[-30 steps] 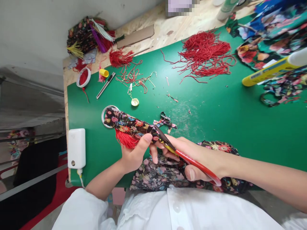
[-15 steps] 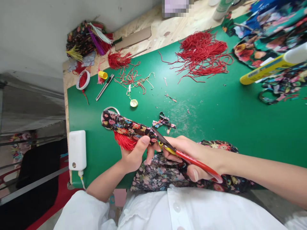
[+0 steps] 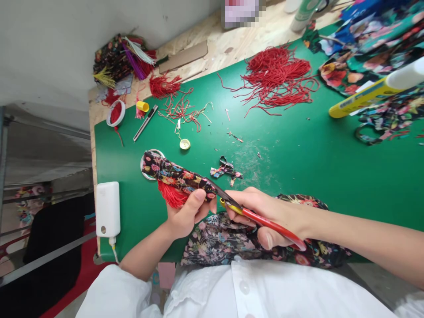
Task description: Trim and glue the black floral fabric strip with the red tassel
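Scissors (image 3: 255,216) nearer floral strip (image 3: 175,174), scraps (image 3: 227,170) beyond.

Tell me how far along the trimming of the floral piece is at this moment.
Done: a floral scrap lies cut off on the green mat. In hand: the left hand pinches the floral piece, with its red tassel and ring; the right hand has the scissors at the piece's near end. Left: the scissors are not yet off the end.
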### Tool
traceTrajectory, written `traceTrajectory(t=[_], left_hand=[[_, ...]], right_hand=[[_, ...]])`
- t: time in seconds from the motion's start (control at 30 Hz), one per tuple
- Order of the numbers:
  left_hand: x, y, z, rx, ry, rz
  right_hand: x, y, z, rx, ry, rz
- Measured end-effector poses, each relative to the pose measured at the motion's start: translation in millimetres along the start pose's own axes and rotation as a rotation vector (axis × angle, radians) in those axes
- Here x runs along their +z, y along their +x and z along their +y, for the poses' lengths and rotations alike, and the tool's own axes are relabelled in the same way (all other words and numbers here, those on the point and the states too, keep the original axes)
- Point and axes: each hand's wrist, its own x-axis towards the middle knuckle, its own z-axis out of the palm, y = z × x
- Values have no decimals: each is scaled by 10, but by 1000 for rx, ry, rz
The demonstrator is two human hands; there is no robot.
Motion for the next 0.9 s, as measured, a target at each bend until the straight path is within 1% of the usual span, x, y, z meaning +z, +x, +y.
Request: traceTrajectory(t=[0.1,0.23,0.33,0.5,0.57,0.73,0.9], left_hand=[[-7,-9,-22,8,-13,-2],[-27,-19,-47,-23,28,-41],[-31,-14,-49,-14,32,-52],[-4,14,-19,39,20,4],[-5,17,-12,53,14,10],[-43,6,-31,21,35,-54],[-38,14,-48,37,37,0]], right_hand=[[6,-4,16,15,22,4],[-1,1,12,0,32,-10],[-3,3,8,2,50,-7],[-1,-10,42,37,93,-21],[-2,-13,54,38,95,-25],[-3,-11,62,39,98,-17],[5,-15,90,42,120,-12]])
